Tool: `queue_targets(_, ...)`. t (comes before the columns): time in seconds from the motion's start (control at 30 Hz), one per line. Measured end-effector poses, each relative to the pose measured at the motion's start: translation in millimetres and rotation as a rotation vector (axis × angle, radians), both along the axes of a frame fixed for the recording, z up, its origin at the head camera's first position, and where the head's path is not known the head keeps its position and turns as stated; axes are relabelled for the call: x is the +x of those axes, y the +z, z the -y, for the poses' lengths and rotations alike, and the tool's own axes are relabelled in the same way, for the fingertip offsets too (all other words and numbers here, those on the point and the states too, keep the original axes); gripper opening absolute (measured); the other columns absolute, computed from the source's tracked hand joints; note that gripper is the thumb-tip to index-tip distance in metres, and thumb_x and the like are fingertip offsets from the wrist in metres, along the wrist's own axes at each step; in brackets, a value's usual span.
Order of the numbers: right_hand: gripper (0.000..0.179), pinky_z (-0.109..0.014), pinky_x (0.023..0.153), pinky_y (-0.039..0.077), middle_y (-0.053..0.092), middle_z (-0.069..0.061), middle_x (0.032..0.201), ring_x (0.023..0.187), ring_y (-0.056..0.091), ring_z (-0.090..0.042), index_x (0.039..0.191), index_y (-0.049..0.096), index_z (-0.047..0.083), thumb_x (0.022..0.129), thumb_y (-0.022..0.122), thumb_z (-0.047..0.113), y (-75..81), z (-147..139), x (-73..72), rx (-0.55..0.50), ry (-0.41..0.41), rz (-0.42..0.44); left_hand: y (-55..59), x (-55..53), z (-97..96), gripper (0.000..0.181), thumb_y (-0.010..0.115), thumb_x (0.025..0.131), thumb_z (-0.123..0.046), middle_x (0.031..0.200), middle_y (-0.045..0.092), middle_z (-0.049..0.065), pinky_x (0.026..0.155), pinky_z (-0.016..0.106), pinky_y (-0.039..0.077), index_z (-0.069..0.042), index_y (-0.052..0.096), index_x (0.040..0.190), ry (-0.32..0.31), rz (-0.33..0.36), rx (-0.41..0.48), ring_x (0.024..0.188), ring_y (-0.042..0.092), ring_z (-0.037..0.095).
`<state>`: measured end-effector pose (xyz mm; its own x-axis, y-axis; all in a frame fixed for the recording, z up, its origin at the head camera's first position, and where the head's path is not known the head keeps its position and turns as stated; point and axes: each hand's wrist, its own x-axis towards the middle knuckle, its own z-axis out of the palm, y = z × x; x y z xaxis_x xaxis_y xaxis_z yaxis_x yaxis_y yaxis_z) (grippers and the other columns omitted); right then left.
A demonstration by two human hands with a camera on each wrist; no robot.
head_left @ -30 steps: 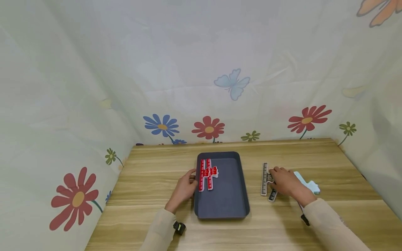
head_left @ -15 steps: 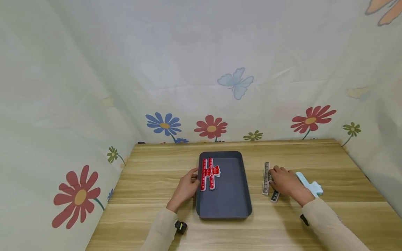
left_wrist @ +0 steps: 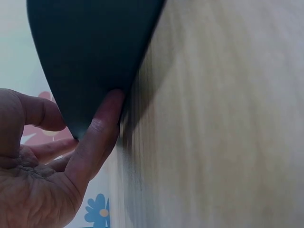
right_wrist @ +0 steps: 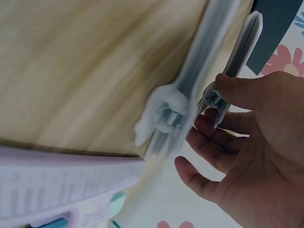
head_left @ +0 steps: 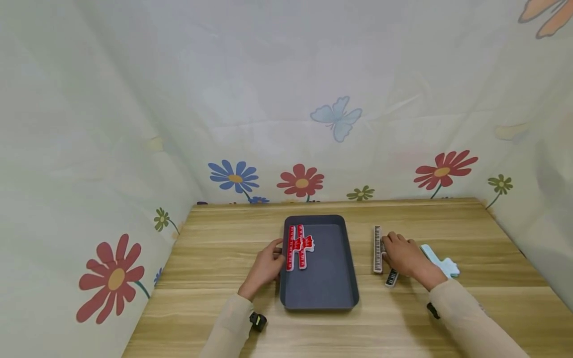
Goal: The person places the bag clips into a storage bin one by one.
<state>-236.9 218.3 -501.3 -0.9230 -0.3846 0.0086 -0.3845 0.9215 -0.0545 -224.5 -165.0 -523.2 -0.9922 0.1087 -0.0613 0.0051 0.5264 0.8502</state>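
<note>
Piano-key clip (head_left: 378, 248) is on the R side of the table (head_left: 215, 238), w/ the R hand (head_left: 406, 256) pinching its handle btwn thumb & fingertips; can't tell if it's clear of the wood. Dark clip (head_left: 391, 278) lies just nr it, partly hidden under the same hand. Lt-blue clip (head_left: 442, 262) is farther R. Over L, grey tray (head_left: 320, 291) holds 2 red clips (head_left: 291, 258) along its L side. L hand (head_left: 265, 267), fingers loosely extended, touches the tray's L wall.
</note>
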Motion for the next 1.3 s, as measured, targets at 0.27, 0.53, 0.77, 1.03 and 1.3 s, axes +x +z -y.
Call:
queue_targets(0.27, 0.044, -0.058, 0.082, 0.050, 0.056, -0.021, 0.121, 0.111, 0.056, -0.037, 0.129, 0.052, -0.004, 0.095, 0.063, 0.022, 7.3, 4.6, -1.3, -0.028, 0.010, -0.021, -2.5, -1.5, 0.2, 0.053, 0.050, 0.094, -0.011, 0.125, 0.062, 0.023, 0.049, 0.029, 0.055, -0.009, 0.043, 0.147, -0.002, 0.002, -0.003, 0.104, 0.066, 0.030)
queue_targets(0.53, 0.044, -0.057, 0.080, 0.051, 0.055, -0.022, 0.123, 0.112, 0.056, -0.038, 0.132, 0.050, -0.004, 0.097, 0.060, 0.021, 16.7, 7.9, -1.6, -0.048, 0.050, -0.074, -1.9, -0.7, 0.7, 0.053, 0.050, 0.094, -0.011, 0.124, 0.062, 0.024, 0.048, 0.030, 0.055, -0.008, 0.043, 0.147, 0.003, -0.004, 0.004, 0.104, 0.067, 0.030)
queue_targets(0.77, 0.043, -0.056, 0.079, 0.050, 0.055, -0.021, 0.122, 0.112, 0.056, -0.038, 0.131, 0.051, -0.004, 0.097, 0.061, 0.021, 29.6, 12.8, 2.2, -0.064, 0.058, -0.099, -2.7, 0.3, 0.9, 0.053, 0.050, 0.094, -0.011, 0.123, 0.063, 0.024, 0.051, 0.029, 0.055, -0.007, 0.044, 0.146, -0.003, -0.015, -0.007, 0.104, 0.067, 0.030)
queue_targets(1.03, 0.044, -0.059, 0.083, 0.049, 0.054, -0.022, 0.125, 0.116, 0.054, -0.039, 0.132, 0.050, -0.004, 0.098, 0.059, 0.021, 41.0, 16.7, 2.5, -0.088, 0.059, -0.101, -2.3, -0.8, 0.9, 0.053, 0.051, 0.094, -0.011, 0.122, 0.063, 0.024, 0.049, 0.029, 0.055, -0.007, 0.044, 0.146, 0.002, -0.023, -0.003, 0.100, 0.067, 0.029)
queue_targets(1.3, 0.047, -0.061, 0.089, 0.047, 0.054, -0.022, 0.128, 0.120, 0.052, -0.039, 0.135, 0.049, -0.004, 0.098, 0.059, 0.022, 49.9, 21.1, 0.7, -0.106, 0.052, -0.080, -2.5, -1.2, 0.6, 0.053, 0.051, 0.094, -0.011, 0.122, 0.063, 0.024, 0.049, 0.029, 0.055, -0.008, 0.044, 0.146, 0.003, -0.018, -0.007, 0.101, 0.067, 0.029)
